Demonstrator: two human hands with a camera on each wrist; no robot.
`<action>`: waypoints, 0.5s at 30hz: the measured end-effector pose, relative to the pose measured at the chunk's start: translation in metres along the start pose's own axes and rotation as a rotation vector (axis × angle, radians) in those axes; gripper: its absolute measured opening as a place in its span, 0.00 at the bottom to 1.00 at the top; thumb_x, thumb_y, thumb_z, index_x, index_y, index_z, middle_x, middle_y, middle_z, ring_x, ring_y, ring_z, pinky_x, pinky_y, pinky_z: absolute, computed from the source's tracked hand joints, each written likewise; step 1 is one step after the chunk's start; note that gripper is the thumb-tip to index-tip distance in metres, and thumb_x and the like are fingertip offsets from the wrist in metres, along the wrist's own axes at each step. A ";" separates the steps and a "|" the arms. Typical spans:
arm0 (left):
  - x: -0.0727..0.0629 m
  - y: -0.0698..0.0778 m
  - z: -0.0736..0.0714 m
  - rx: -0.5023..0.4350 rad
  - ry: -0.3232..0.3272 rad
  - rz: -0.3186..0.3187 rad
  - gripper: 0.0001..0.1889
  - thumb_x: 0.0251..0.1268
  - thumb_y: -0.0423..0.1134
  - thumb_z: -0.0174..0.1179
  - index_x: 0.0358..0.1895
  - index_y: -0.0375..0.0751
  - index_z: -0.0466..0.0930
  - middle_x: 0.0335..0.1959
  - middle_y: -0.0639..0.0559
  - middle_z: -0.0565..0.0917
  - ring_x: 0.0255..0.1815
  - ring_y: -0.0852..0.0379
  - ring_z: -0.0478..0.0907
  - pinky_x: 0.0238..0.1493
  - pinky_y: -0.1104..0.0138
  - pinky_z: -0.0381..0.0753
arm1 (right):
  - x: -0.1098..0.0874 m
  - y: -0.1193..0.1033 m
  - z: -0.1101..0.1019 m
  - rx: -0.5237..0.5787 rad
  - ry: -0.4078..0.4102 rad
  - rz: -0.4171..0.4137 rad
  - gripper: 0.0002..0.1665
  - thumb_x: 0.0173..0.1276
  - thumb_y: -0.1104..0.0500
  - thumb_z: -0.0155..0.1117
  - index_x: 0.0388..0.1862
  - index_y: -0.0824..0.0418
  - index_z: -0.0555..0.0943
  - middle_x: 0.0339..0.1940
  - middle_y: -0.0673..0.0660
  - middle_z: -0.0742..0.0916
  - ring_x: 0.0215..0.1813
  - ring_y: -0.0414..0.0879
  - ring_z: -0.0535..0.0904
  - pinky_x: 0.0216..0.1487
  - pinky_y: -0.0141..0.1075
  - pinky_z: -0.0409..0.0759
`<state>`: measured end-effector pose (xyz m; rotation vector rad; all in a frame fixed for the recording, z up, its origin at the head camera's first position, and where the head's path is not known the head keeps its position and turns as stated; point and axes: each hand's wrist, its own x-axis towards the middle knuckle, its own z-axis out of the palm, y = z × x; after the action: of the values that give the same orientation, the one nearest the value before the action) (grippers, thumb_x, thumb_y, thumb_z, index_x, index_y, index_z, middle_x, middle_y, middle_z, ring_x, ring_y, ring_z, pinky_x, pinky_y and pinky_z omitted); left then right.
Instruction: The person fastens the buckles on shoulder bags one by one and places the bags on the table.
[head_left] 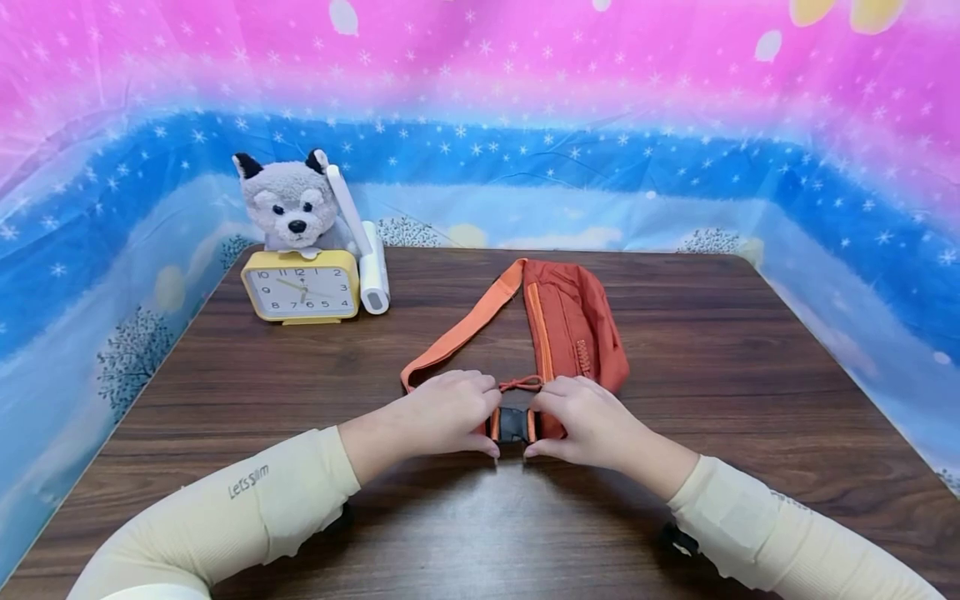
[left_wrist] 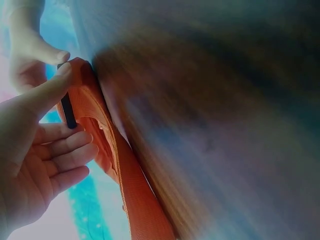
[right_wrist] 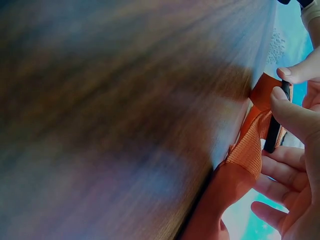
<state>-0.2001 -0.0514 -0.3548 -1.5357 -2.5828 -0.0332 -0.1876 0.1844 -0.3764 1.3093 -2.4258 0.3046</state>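
A rust-orange waist bag [head_left: 585,333] lies on the table, with its orange strap [head_left: 468,329] looping out to the left. At its near end, both hands hold a black buckle [head_left: 513,425] whose two halves look joined. My left hand [head_left: 450,412] pinches the left end between thumb and forefinger. From the other side, my right hand [head_left: 592,423] pinches the right end likewise. In the left wrist view the buckle [left_wrist: 68,110] appears edge-on, raised off the tabletop. The right wrist view shows the buckle [right_wrist: 274,131] between thumb and fingers, with orange webbing [right_wrist: 245,150] beside it.
A yellow alarm clock [head_left: 302,287] stands at the back left of the brown wooden table [head_left: 712,350]. Behind it sits a grey plush dog [head_left: 292,208]. Next to the clock is a white folding lamp-like device [head_left: 373,271]. A patterned cloth [head_left: 562,150] surrounds the table.
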 end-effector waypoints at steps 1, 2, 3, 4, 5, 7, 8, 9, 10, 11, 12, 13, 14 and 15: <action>0.000 0.000 0.000 0.004 -0.001 0.002 0.24 0.51 0.61 0.64 0.35 0.42 0.78 0.28 0.57 0.70 0.28 0.59 0.67 0.31 0.66 0.69 | 0.000 0.000 0.000 -0.005 -0.003 -0.002 0.25 0.48 0.39 0.73 0.34 0.56 0.80 0.30 0.47 0.79 0.33 0.42 0.74 0.35 0.39 0.72; 0.000 0.000 0.001 0.009 0.000 0.006 0.24 0.51 0.62 0.64 0.35 0.42 0.78 0.28 0.57 0.71 0.28 0.59 0.67 0.31 0.66 0.70 | 0.000 0.000 0.000 -0.009 -0.007 -0.003 0.25 0.48 0.38 0.73 0.34 0.55 0.79 0.29 0.47 0.79 0.33 0.42 0.74 0.35 0.40 0.72; 0.000 0.000 0.001 0.017 0.000 0.011 0.24 0.51 0.62 0.64 0.34 0.42 0.78 0.28 0.57 0.71 0.28 0.59 0.68 0.32 0.66 0.70 | 0.000 0.000 0.000 -0.016 -0.010 -0.005 0.25 0.48 0.38 0.73 0.34 0.55 0.79 0.29 0.46 0.79 0.33 0.42 0.74 0.36 0.40 0.72; 0.000 0.001 0.002 0.024 0.002 0.015 0.24 0.51 0.62 0.64 0.34 0.42 0.77 0.29 0.57 0.72 0.28 0.59 0.68 0.32 0.66 0.70 | 0.000 -0.001 0.000 -0.021 -0.012 -0.007 0.25 0.48 0.38 0.73 0.33 0.55 0.79 0.29 0.46 0.79 0.33 0.42 0.75 0.36 0.40 0.72; 0.000 0.001 0.002 0.029 0.003 0.019 0.24 0.51 0.62 0.64 0.33 0.43 0.77 0.29 0.56 0.72 0.29 0.59 0.69 0.32 0.66 0.70 | 0.000 -0.001 0.000 -0.030 -0.015 -0.010 0.25 0.47 0.38 0.73 0.33 0.55 0.79 0.29 0.46 0.79 0.33 0.43 0.75 0.36 0.40 0.72; 0.000 0.001 0.003 0.039 0.006 0.026 0.24 0.51 0.62 0.64 0.32 0.43 0.77 0.30 0.56 0.73 0.29 0.58 0.69 0.32 0.65 0.71 | 0.000 -0.001 -0.001 -0.042 -0.020 -0.014 0.26 0.47 0.37 0.73 0.33 0.55 0.79 0.30 0.46 0.79 0.33 0.43 0.75 0.35 0.40 0.72; 0.001 0.001 0.003 0.043 0.006 0.030 0.24 0.50 0.62 0.64 0.32 0.43 0.77 0.30 0.56 0.73 0.29 0.58 0.70 0.32 0.65 0.71 | 0.000 -0.002 -0.001 -0.047 -0.023 -0.014 0.26 0.47 0.37 0.73 0.33 0.55 0.79 0.30 0.46 0.79 0.34 0.43 0.75 0.36 0.40 0.72; 0.001 0.001 0.003 0.045 0.004 0.031 0.24 0.50 0.62 0.64 0.32 0.43 0.76 0.30 0.56 0.73 0.29 0.58 0.70 0.32 0.65 0.71 | 0.000 -0.002 -0.001 -0.051 -0.026 -0.015 0.26 0.47 0.37 0.73 0.33 0.55 0.79 0.30 0.46 0.79 0.34 0.43 0.75 0.36 0.40 0.72; 0.001 0.002 0.003 0.046 0.000 0.032 0.24 0.50 0.63 0.64 0.31 0.44 0.76 0.30 0.56 0.73 0.30 0.58 0.70 0.32 0.65 0.71 | 0.000 -0.002 -0.001 -0.056 -0.030 -0.015 0.26 0.47 0.37 0.73 0.33 0.55 0.79 0.30 0.47 0.79 0.34 0.43 0.75 0.36 0.40 0.72; 0.001 0.002 0.004 0.045 -0.004 0.032 0.24 0.50 0.63 0.64 0.31 0.44 0.76 0.30 0.56 0.73 0.30 0.58 0.71 0.33 0.65 0.71 | 0.000 -0.002 -0.001 -0.062 -0.036 -0.014 0.27 0.47 0.37 0.73 0.33 0.55 0.80 0.30 0.47 0.79 0.34 0.43 0.75 0.36 0.40 0.72; 0.001 0.003 0.004 0.045 -0.011 0.031 0.24 0.50 0.63 0.64 0.31 0.44 0.76 0.30 0.56 0.73 0.30 0.58 0.71 0.33 0.65 0.71 | 0.000 -0.002 -0.001 -0.067 -0.041 -0.013 0.27 0.47 0.36 0.73 0.33 0.55 0.80 0.30 0.47 0.79 0.35 0.43 0.75 0.37 0.40 0.72; 0.001 0.003 0.004 0.044 -0.020 0.028 0.24 0.50 0.63 0.64 0.32 0.44 0.76 0.30 0.56 0.73 0.30 0.58 0.71 0.33 0.65 0.72 | 0.000 -0.002 -0.001 -0.072 -0.047 -0.012 0.27 0.47 0.36 0.73 0.33 0.55 0.80 0.30 0.47 0.79 0.35 0.43 0.75 0.37 0.40 0.71; 0.002 0.003 0.004 0.044 -0.030 0.023 0.24 0.51 0.63 0.64 0.32 0.44 0.76 0.30 0.56 0.73 0.31 0.58 0.71 0.34 0.65 0.72 | 0.000 -0.003 -0.001 -0.077 -0.052 -0.012 0.27 0.47 0.36 0.73 0.33 0.55 0.80 0.30 0.47 0.79 0.35 0.43 0.75 0.37 0.40 0.71; 0.002 0.004 0.005 0.044 -0.039 0.018 0.24 0.51 0.63 0.63 0.33 0.44 0.77 0.31 0.56 0.73 0.31 0.58 0.71 0.35 0.65 0.72 | 0.000 -0.003 -0.001 -0.081 -0.056 -0.012 0.27 0.47 0.36 0.73 0.33 0.55 0.81 0.30 0.47 0.79 0.36 0.42 0.75 0.37 0.40 0.71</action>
<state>-0.1982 -0.0477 -0.3592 -1.5593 -2.5814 0.0560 -0.1849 0.1835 -0.3754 1.3137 -2.4483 0.1665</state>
